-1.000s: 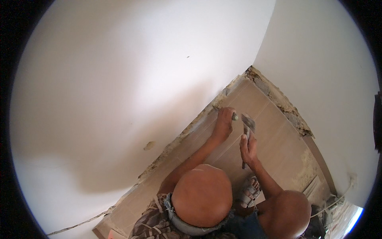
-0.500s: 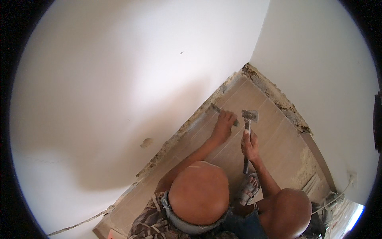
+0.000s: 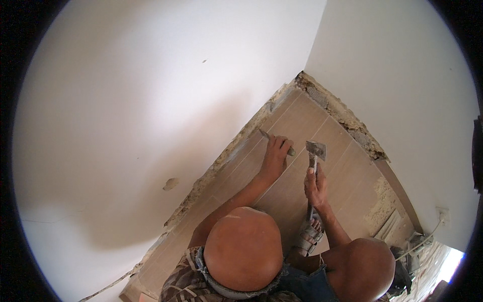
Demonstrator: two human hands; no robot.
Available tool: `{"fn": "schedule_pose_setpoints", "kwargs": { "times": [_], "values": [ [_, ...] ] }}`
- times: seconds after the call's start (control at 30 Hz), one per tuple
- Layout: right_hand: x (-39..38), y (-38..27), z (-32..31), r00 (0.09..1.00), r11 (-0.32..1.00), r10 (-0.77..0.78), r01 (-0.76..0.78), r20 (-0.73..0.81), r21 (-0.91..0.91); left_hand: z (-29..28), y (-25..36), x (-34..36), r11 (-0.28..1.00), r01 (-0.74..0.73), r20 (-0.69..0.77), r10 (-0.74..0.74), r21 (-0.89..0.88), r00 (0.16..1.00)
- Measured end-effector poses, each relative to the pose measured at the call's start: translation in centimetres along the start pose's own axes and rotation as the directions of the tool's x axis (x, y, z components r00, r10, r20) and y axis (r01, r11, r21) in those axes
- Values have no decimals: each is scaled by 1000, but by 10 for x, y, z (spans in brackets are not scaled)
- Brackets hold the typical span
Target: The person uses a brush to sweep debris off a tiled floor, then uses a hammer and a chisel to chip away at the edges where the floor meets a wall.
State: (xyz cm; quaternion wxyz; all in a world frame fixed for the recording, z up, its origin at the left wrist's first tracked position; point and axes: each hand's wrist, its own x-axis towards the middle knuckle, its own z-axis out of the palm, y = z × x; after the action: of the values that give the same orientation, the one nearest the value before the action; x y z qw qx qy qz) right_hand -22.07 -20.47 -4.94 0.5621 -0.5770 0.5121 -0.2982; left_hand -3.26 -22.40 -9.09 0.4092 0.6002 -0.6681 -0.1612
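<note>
My left hand [image 3: 275, 157] is closed around a chisel [image 3: 290, 151], whose narrow metal end points at the rough, chipped strip [image 3: 241, 141] along the foot of the left wall. Whether the tip touches the strip I cannot tell. To the right, my right hand [image 3: 315, 187] grips a hammer [image 3: 316, 149] by its handle. Its dusty, blocky head is uppermost, held above the floor and apart from the chisel. My fingers hide the middle of both tools.
Wood-look tiles [image 3: 297, 121] cover the floor. Broken plaster [image 3: 347, 118] edges the right wall up to the corner. A baseboard [image 3: 402, 196], a wall socket [image 3: 443, 215] with a cable and some dark items [image 3: 402, 274] are at the right. My sandalled foot [image 3: 309, 236] is below the hammer.
The view has shifted, so walls and floor sit further left. My left hand with the chisel has moved slightly left in the picture. The hammer stays raised in my right hand.
</note>
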Motion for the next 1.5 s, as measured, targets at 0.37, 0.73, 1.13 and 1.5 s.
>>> {"fn": "schedule_pose_setpoints", "kwargs": {
  "times": [0.37,0.73,1.13,1.5],
  "values": [
    [6,-31,1,985,956,-148,167,93,-243,-2,-11,-8,999,-36,-20,35,-30,999],
    [0,4,-11,996,963,-45,65,82,-260,29,-32,-47,982,-176,125,166,70,978],
    [-10,29,-27,999,956,26,-11,47,-295,24,3,-56,870,424,-32,-431,250,902],
    [-11,23,-33,1000,971,21,-17,14,-240,29,0,-58,864,92,302,-271,495,914]
  ]
}}
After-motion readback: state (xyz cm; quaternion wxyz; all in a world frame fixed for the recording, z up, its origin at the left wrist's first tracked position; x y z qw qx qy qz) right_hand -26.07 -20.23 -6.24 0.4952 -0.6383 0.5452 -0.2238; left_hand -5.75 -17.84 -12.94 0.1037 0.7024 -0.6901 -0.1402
